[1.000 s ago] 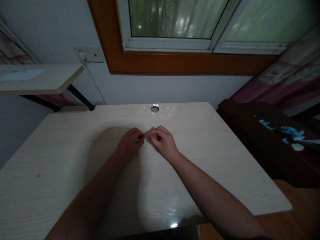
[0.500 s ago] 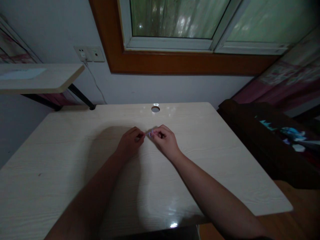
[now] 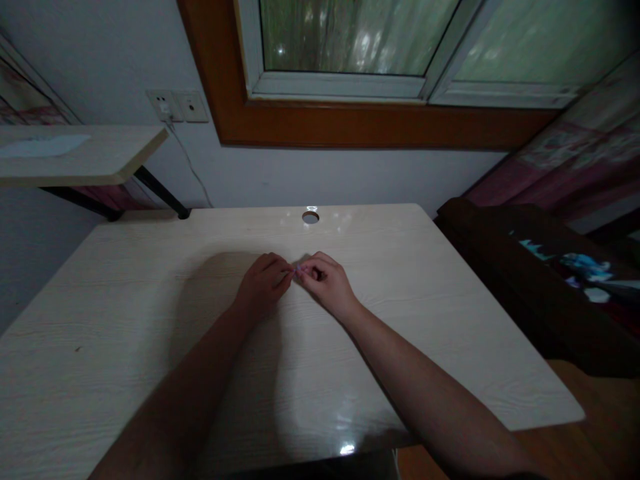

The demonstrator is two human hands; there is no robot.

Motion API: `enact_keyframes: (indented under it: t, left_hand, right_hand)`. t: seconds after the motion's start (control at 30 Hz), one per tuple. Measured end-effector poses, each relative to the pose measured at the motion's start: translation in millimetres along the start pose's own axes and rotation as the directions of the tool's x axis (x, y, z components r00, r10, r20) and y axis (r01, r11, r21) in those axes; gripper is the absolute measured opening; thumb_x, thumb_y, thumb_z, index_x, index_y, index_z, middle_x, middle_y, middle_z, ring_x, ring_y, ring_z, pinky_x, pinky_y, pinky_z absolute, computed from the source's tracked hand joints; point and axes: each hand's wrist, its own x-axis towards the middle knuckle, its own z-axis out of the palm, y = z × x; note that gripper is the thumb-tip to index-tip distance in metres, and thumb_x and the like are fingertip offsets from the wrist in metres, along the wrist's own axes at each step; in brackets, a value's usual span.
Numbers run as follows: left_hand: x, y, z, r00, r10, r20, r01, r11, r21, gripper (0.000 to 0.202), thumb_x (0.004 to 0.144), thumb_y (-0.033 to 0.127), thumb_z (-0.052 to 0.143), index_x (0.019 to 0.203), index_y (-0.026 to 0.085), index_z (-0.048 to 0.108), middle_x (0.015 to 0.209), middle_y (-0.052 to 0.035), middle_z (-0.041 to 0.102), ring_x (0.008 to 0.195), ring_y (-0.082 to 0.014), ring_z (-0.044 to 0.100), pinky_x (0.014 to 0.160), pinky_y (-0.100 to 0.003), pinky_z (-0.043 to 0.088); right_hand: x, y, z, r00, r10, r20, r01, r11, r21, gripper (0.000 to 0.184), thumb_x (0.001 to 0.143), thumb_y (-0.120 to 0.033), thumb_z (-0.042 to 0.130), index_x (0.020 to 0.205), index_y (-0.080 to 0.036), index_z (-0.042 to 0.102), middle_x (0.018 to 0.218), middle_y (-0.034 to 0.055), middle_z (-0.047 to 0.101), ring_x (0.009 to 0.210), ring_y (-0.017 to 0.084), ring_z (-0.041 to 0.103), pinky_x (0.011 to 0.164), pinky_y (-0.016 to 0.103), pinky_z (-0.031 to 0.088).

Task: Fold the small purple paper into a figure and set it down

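My left hand (image 3: 263, 285) and my right hand (image 3: 324, 283) meet fingertip to fingertip over the middle of a pale wooden table (image 3: 125, 320). Both pinch a tiny pale object (image 3: 298, 269), whitish with a hint of purple, just above the tabletop. It is too small and dim to identify. The other fingers of both hands are curled in. My forearms reach in from the bottom edge of the view.
A round cable hole (image 3: 311, 217) lies near the table's far edge. A second tabletop (image 3: 85, 157) stands at the left by a wall socket (image 3: 177, 107). Dark wooden furniture (image 3: 525, 280) sits close on the right. A window is above.
The fingertips of both hands have closed in slightly toward each other around the small object. The hands otherwise stay in the same spot.
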Motion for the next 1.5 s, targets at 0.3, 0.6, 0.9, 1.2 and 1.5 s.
enact_keyframes:
  t: [0.3, 0.6, 0.9, 1.2, 1.5]
  left_hand:
    - [-0.9, -3.5, 1.9, 1.0, -0.008, -0.008, 0.008, 1.0, -0.015, 0.003, 0.091, 0.018, 0.06, 0.09, 0.018, 0.063, 0.088, -0.0047, 0.063, 0.086, -0.0178, 0.059, 0.082, -0.033, 0.051]
    - [-1.3, -3.4, -1.0, 1.0, 0.029, -0.002, -0.029, 0.999, -0.03, 0.005, 0.092, 0.018, 0.058, 0.089, 0.019, 0.063, 0.089, -0.005, 0.063, 0.085, -0.0172, 0.059, 0.081, -0.033, 0.05]
    - [0.9, 6.5, 0.2, 0.995, 0.103, -0.009, -0.102, 0.992, 0.08, 0.01, 0.089, 0.015, 0.057, 0.081, 0.019, 0.061, 0.083, -0.0055, 0.063, 0.08, -0.0181, 0.058, 0.077, -0.033, 0.05]
    - [-0.3, 7.3, -1.2, 0.997, 0.071, 0.015, -0.072, 0.993, 0.095, 0.01, 0.091, 0.016, 0.055, 0.085, 0.018, 0.062, 0.087, -0.007, 0.063, 0.084, -0.0193, 0.058, 0.081, -0.034, 0.05]
    - [-3.6, 0.4, -2.9, 1.0, 0.026, 0.012, -0.026, 0.999, 0.037, 0.012, 0.093, 0.017, 0.056, 0.091, 0.018, 0.067, 0.091, -0.0071, 0.066, 0.085, -0.0186, 0.061, 0.081, -0.033, 0.052]
  right_hand:
    - [-0.7, -2.1, -0.3, 0.998, -0.058, 0.01, 0.059, 0.995, -0.079, 0.004, 0.086, -0.019, 0.066, 0.087, -0.022, 0.068, 0.078, 0.0006, 0.058, 0.066, 0.012, 0.051, 0.058, 0.025, 0.04]
    - [-1.3, -3.1, -0.2, 0.998, -0.052, 0.025, 0.053, 0.996, -0.066, 0.005, 0.083, -0.016, 0.065, 0.083, -0.021, 0.066, 0.077, -0.0004, 0.056, 0.063, 0.011, 0.05, 0.056, 0.024, 0.039]
    - [-2.9, -6.4, 0.6, 0.999, -0.04, 0.03, 0.043, 0.991, -0.125, 0.011, 0.078, -0.012, 0.064, 0.073, -0.021, 0.06, 0.073, -0.0005, 0.054, 0.068, 0.014, 0.053, 0.06, 0.026, 0.041]
    - [-1.3, -5.1, 0.1, 0.999, -0.035, 0.038, 0.04, 0.99, -0.138, 0.008, 0.08, -0.014, 0.064, 0.078, -0.021, 0.062, 0.076, -0.0001, 0.055, 0.068, 0.014, 0.052, 0.061, 0.026, 0.041]
    - [-0.1, -3.8, -3.6, 0.996, -0.024, 0.09, 0.03, 0.998, -0.063, 0.009, 0.091, -0.029, 0.065, 0.086, -0.022, 0.067, 0.079, 0.0008, 0.055, 0.067, 0.012, 0.05, 0.06, 0.026, 0.041]
